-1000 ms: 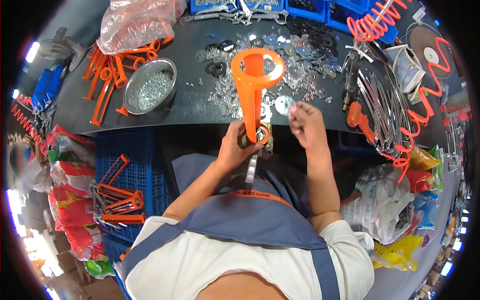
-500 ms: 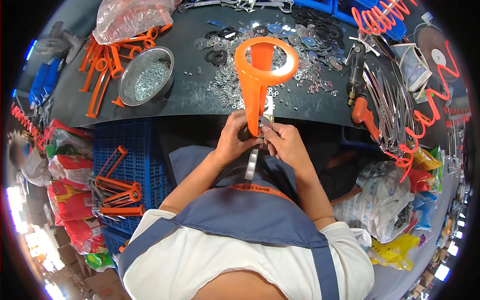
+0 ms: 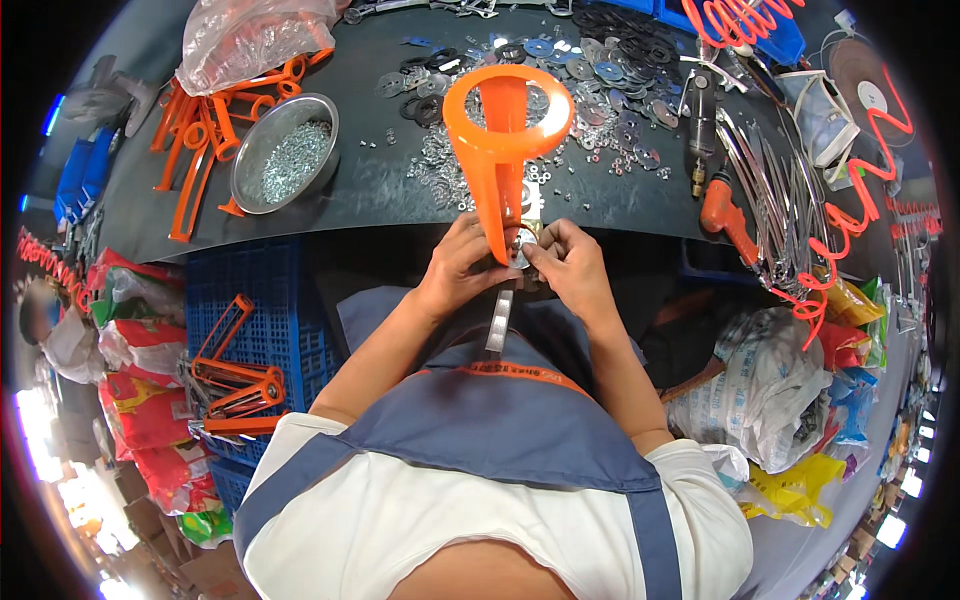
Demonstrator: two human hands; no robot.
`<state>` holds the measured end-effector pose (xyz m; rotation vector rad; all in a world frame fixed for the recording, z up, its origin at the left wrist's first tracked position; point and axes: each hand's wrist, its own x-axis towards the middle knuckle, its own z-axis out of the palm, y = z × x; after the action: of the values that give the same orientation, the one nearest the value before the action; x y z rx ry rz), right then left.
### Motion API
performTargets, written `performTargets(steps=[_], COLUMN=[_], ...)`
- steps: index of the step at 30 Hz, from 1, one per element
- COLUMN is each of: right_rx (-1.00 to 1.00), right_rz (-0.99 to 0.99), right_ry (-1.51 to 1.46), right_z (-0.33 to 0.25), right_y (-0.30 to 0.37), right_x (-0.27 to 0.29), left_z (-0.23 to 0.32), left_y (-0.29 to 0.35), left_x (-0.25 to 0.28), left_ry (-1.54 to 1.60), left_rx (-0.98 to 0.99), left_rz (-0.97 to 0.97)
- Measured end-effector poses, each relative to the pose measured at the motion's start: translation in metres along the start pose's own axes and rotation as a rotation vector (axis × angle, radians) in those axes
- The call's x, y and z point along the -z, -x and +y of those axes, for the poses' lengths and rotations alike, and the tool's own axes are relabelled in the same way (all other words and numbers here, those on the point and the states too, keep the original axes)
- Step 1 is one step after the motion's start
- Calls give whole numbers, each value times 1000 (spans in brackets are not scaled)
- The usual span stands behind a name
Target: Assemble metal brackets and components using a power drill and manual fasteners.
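An orange bracket point(image 3: 508, 150) with a big ring at its far end stands between my hands, its narrow end at the table's front edge. My left hand point(image 3: 462, 268) is closed round that narrow end from the left. At the same spot, the bent fingers of my right hand point(image 3: 572, 262) press on a small round metal disc point(image 3: 523, 243) against the bracket. Fingers partly hide the disc and how it sits. A silvery metal strip point(image 3: 500, 318) hangs below my hands, over the blue apron.
Left on the dark table point(image 3: 380, 195) are a steel bowl point(image 3: 325, 170) of small hardware and several orange brackets point(image 3: 190, 150). Nuts and washers point(image 3: 600, 75) lie scattered beyond my hands. An orange-handled power driver point(image 3: 725, 208) and metal rods point(image 3: 765, 190) lie at right, near a coiled hose point(image 3: 850, 235).
The view has shifted a little. The bracket's ring leans slightly further left, and my right fingers have changed their hold around the disc. My left hand keeps its grip.
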<state>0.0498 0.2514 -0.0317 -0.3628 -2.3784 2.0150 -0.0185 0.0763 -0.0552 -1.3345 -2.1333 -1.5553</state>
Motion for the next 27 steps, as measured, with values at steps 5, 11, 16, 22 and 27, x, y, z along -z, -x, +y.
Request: performTargets(steps=[5,11,16,22,27], right_rx=[88,347,253,236,103], right_rz=[73,422,562,321,480], right_ry=[96,382,1329,1304,801], right_z=[-2,-5,38,44,9], right_y=[2,-6,-24,-50,-1], right_x=[2,82,244,277,234], left_z=[4,20,-40,-127,-119], left_y=[2,-2,-33,-35,-35], left_x=[-3,51,179,243,238], left_ry=[10,-184,-705,-851,-571], left_rx=[65,72,276,694,748], left_rz=[-3,62,406,-345,-168])
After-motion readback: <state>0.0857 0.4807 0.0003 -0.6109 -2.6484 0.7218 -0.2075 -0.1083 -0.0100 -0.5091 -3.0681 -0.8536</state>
